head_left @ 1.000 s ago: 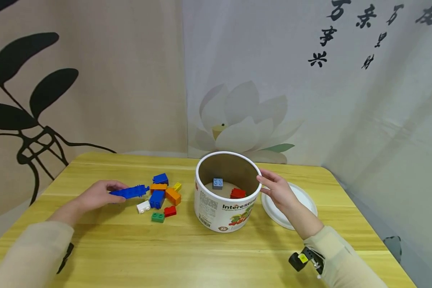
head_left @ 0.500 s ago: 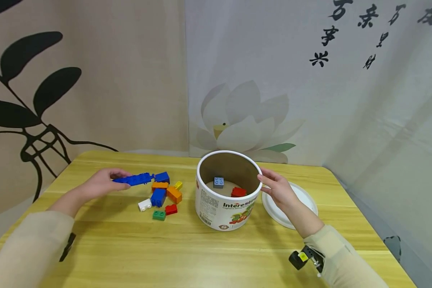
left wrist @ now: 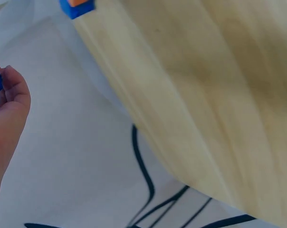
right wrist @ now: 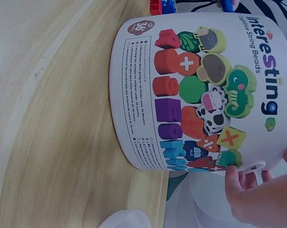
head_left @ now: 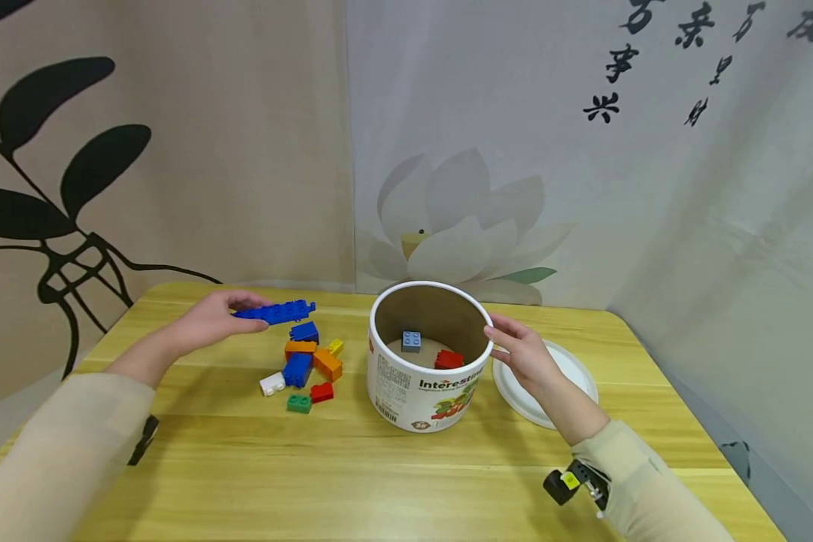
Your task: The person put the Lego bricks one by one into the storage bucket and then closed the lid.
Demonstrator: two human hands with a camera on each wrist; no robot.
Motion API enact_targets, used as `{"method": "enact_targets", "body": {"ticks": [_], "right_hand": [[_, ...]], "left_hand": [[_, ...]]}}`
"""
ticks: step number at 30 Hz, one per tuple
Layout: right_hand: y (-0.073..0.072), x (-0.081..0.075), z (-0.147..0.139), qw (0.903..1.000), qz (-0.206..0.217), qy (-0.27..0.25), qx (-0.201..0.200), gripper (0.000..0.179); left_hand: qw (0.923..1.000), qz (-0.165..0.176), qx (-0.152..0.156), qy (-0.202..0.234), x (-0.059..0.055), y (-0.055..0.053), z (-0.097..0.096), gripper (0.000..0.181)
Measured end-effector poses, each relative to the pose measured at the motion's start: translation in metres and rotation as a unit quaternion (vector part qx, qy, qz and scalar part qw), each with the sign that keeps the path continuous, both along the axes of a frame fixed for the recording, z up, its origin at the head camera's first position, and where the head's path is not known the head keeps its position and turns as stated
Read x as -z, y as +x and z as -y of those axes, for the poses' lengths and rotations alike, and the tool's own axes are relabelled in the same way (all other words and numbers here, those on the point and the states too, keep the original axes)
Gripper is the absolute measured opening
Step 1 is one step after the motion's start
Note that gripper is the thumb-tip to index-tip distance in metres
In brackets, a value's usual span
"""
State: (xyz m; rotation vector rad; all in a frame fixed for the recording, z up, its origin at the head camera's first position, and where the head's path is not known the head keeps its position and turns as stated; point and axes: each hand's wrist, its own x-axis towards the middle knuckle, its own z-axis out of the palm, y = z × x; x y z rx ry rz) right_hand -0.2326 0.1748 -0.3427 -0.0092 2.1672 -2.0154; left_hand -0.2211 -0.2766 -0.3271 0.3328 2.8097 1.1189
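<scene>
My left hand (head_left: 213, 324) pinches a long studded blue building-block piece (head_left: 281, 312) between thumb and fingers, above the table and just behind the loose blocks. Only an edge of that piece shows in the left wrist view, beside my left hand (left wrist: 13, 99). With thumb and fingers, my right hand (head_left: 528, 357) grips the rim of a white round tub (head_left: 396, 384) at its right side. The tub stands upright, without its lid. A light-blue block (head_left: 411, 342) and a red block (head_left: 449, 361) lie on its bottom.
Left of the tub lies a cluster of blocks: blue (head_left: 298, 370), orange (head_left: 328, 365), yellow (head_left: 335, 347), white (head_left: 272, 385), red (head_left: 321, 392) and green (head_left: 299, 404). A white lid (head_left: 576, 376) lies right of the tub, partly behind my right hand. A printed curtain hangs behind the table.
My left hand has moved away from me and to the right, carrying the long blue piece up past the loose blocks. My right hand stays on the tub's rim.
</scene>
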Motion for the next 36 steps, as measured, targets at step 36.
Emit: {"method": "enact_targets", "body": {"ticks": [36], "right_hand": [[0.002, -0.002, 0.0, 1.0, 0.001, 0.002, 0.001, 0.051]], "left_hand": [[0.9939, -0.024, 0.106, 0.018, -0.065, -0.029, -0.11, 0.039]]}}
